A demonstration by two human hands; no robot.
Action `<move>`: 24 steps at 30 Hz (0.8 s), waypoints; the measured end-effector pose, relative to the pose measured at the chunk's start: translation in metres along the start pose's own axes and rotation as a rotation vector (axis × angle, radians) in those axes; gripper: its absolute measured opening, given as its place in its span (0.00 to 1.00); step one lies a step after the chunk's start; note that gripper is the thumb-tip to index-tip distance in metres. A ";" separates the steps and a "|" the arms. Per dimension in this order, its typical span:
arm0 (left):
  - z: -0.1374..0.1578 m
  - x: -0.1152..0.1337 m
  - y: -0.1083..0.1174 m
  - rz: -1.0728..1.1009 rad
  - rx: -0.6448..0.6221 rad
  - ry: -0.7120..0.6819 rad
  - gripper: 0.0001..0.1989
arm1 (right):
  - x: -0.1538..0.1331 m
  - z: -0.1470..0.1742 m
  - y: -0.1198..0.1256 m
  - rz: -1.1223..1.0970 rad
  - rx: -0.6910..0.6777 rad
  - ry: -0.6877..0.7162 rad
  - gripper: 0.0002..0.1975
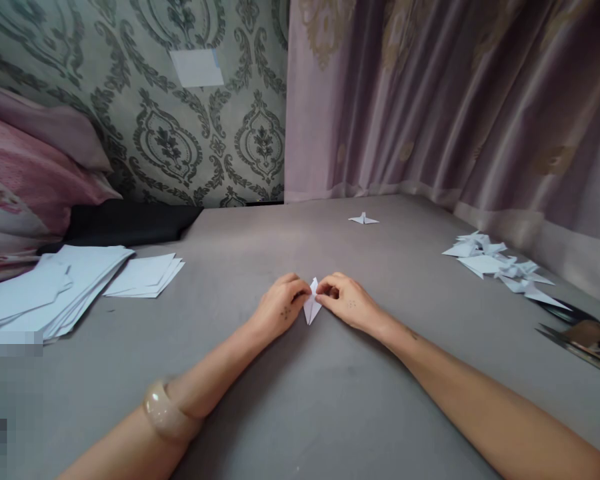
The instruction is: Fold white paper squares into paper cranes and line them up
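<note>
A small white folded paper (311, 309), shaped like a narrow diamond with a split lower point, is between my hands over the grey surface (290, 400). My left hand (283, 303) pinches its left edge with thumb and fingers. From the other side, my right hand (347, 301) grips the right edge near the upper part. The fingertips of both hands hide some of the paper's sides. A bangle (167, 410) circles my left forearm.
Farther back lies one folded paper bird (363, 219). Several more folded papers (500, 262) are heaped at right, near scissors (575, 347). At left are white sheets (85, 287), a smaller stack of paper squares (145, 275) and a black cloth (130, 222). Curtains (380, 100) hang behind.
</note>
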State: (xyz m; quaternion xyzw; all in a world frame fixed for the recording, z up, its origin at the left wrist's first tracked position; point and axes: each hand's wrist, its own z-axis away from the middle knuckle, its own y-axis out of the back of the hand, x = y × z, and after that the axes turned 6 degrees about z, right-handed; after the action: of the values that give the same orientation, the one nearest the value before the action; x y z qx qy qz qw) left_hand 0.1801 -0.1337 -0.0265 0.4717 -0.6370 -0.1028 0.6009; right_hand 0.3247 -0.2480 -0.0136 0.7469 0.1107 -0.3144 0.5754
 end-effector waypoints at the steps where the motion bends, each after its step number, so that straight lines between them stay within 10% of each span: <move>1: 0.001 0.001 0.000 -0.028 -0.031 -0.039 0.11 | -0.001 0.002 0.001 0.018 -0.012 0.050 0.05; 16: -0.003 0.005 -0.004 -0.026 0.009 0.061 0.09 | -0.027 0.029 0.011 0.674 -0.137 0.311 0.14; 24: -0.003 0.001 -0.010 0.098 0.088 0.173 0.08 | -0.014 0.026 -0.006 0.233 0.182 -0.033 0.10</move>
State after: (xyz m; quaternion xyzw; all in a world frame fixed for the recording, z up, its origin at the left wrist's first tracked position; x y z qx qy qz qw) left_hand 0.1879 -0.1385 -0.0320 0.4729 -0.6092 -0.0040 0.6365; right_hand 0.3015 -0.2673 -0.0138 0.7985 -0.0153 -0.2667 0.5395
